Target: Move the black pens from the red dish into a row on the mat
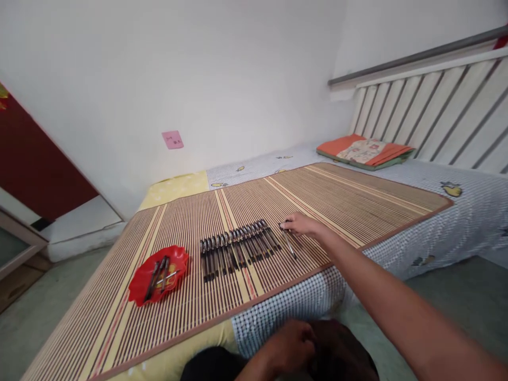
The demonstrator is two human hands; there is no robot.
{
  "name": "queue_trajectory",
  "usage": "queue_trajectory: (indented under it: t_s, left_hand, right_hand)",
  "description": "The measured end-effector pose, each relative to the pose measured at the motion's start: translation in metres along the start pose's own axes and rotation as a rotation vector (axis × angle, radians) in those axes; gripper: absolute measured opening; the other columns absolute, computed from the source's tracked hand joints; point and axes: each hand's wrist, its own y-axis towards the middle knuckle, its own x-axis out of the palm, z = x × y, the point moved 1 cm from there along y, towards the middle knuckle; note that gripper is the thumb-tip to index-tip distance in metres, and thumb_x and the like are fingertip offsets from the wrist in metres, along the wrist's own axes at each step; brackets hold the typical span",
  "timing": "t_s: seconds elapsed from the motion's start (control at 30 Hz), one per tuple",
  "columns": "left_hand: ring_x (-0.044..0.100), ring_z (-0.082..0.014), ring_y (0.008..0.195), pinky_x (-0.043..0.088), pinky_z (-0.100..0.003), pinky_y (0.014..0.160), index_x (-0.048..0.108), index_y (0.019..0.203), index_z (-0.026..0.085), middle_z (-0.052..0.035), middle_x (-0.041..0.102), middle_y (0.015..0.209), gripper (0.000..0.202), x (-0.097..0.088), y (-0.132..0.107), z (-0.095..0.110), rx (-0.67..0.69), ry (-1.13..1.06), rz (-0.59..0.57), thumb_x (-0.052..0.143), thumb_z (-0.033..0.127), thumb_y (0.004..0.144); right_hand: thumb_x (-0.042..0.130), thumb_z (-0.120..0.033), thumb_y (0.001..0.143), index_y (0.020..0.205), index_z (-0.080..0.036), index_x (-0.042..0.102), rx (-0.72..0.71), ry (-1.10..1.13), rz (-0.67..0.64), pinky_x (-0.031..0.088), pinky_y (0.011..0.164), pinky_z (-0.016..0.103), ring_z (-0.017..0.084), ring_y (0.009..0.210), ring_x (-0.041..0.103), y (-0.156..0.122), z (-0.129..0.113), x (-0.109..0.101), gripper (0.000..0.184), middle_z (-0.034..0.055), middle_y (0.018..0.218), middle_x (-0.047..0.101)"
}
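My right hand (300, 224) reaches out over a striped bamboo mat (357, 196) on the bed, its fingers pinched on the top end of a pen (289, 244) that lies at the right end of a row of several dark pens (238, 247). The row runs side by side across the middle of the mat. My left hand (291, 346) rests low near my lap at the bed's front edge, fingers curled, with nothing visible in it. To the left, a red plastic dish (143, 286) holds a few more pens (159, 272).
The bed has a checked sheet (456, 211) and a folded orange cushion (365, 152) by the slatted headboard (436, 111). A pink note (172, 139) sticks to the white wall. A dark red panel (32, 164) stands at the left. Grey floor lies at both sides.
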Motion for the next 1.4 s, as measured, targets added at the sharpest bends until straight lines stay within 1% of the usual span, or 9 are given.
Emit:
queue_trajectory:
  t_s: [0.13,0.27,0.4,0.57,0.67,0.8,0.9,1.07,1.4]
  left_hand:
    - [0.044,-0.0110,0.054,0.031,-0.024,0.053,0.061,0.071,0.017,0.0051,0.048,0.057,0.017,-0.003,0.024,-0.012,-0.125,-0.044,-0.060,0.048,0.011,0.062]
    - [0.045,-0.0112,0.057,0.032,-0.025,0.055,0.068,0.080,0.016,0.0040,0.051,0.061,0.025,-0.009,0.034,-0.025,-0.182,-0.009,-0.025,0.049,0.009,0.065]
    - [0.046,-0.0126,0.060,0.035,-0.027,0.059,0.073,0.091,0.021,0.0012,0.060,0.072,0.028,-0.009,0.031,-0.022,-0.238,0.146,0.012,0.054,0.015,0.071]
    - [0.050,-0.0144,0.066,0.038,-0.028,0.063,0.073,0.097,0.022,-0.0004,0.065,0.080,0.027,0.000,0.034,-0.024,-0.253,0.164,0.074,0.055,0.022,0.077]
    - [0.052,-0.0152,0.070,0.037,-0.028,0.064,0.073,0.098,0.021,-0.0009,0.066,0.081,0.028,0.002,0.039,-0.029,-0.245,0.176,0.059,0.054,0.021,0.077]
    - [0.052,-0.0150,0.069,0.038,-0.028,0.064,0.073,0.097,0.019,-0.0020,0.068,0.083,0.030,0.002,0.044,-0.034,-0.195,0.205,0.024,0.052,0.019,0.076]
    - [0.053,-0.0157,0.070,0.038,-0.029,0.064,0.074,0.095,0.019,-0.0033,0.069,0.086,0.029,0.003,0.047,-0.038,-0.125,0.212,0.048,0.052,0.020,0.075]
    - [0.054,-0.0181,0.070,0.036,-0.030,0.062,0.074,0.089,0.019,-0.0046,0.069,0.081,0.026,0.005,0.048,-0.044,-0.092,0.200,0.071,0.053,0.020,0.073]
    - [0.053,-0.0187,0.070,0.035,-0.030,0.062,0.073,0.089,0.017,-0.0066,0.069,0.082,0.027,0.002,0.046,-0.040,-0.054,0.246,0.072,0.050,0.020,0.074]
  right_hand:
    - [0.073,-0.034,0.077,0.062,-0.016,0.059,0.089,-0.171,0.037,0.030,0.046,0.022,0.008,0.041,0.036,0.053,0.011,0.007,0.027,-0.0067,0.043,0.040]
    - [0.073,-0.029,0.077,0.067,-0.015,0.067,0.126,-0.321,0.075,0.039,0.053,0.024,0.014,0.052,0.054,0.082,0.024,0.016,0.018,0.0010,0.052,0.057]
    - [0.070,-0.027,0.079,0.075,-0.015,0.073,0.109,-0.407,0.113,0.043,0.060,0.024,0.017,0.064,0.063,0.093,0.034,0.025,0.013,0.0053,0.064,0.067]
    - [0.066,-0.026,0.082,0.079,-0.013,0.074,0.035,-0.465,0.181,0.042,0.061,0.022,0.016,0.068,0.064,0.095,0.042,0.034,0.015,0.0060,0.071,0.070]
    - [0.065,-0.026,0.083,0.082,-0.013,0.075,-0.013,-0.487,0.222,0.042,0.062,0.022,0.017,0.072,0.065,0.096,0.046,0.037,0.017,0.0068,0.078,0.072]
    - [0.063,-0.029,0.085,0.083,-0.012,0.076,-0.040,-0.500,0.262,0.042,0.066,0.023,0.019,0.078,0.066,0.094,0.049,0.036,0.022,0.0099,0.085,0.074]
    - [0.060,-0.029,0.088,0.089,-0.012,0.076,-0.042,-0.491,0.283,0.043,0.070,0.023,0.019,0.083,0.067,0.090,0.051,0.033,0.024,0.0111,0.091,0.075]
    - [0.057,-0.029,0.089,0.099,-0.013,0.076,-0.038,-0.478,0.294,0.045,0.074,0.024,0.020,0.091,0.067,0.075,0.055,0.028,0.026,0.0115,0.101,0.075]
    - [0.063,-0.017,0.078,0.090,-0.013,0.073,-0.102,-0.447,0.198,0.046,0.076,0.026,0.020,0.087,0.067,0.005,0.075,0.024,0.016,0.0089,0.091,0.075]
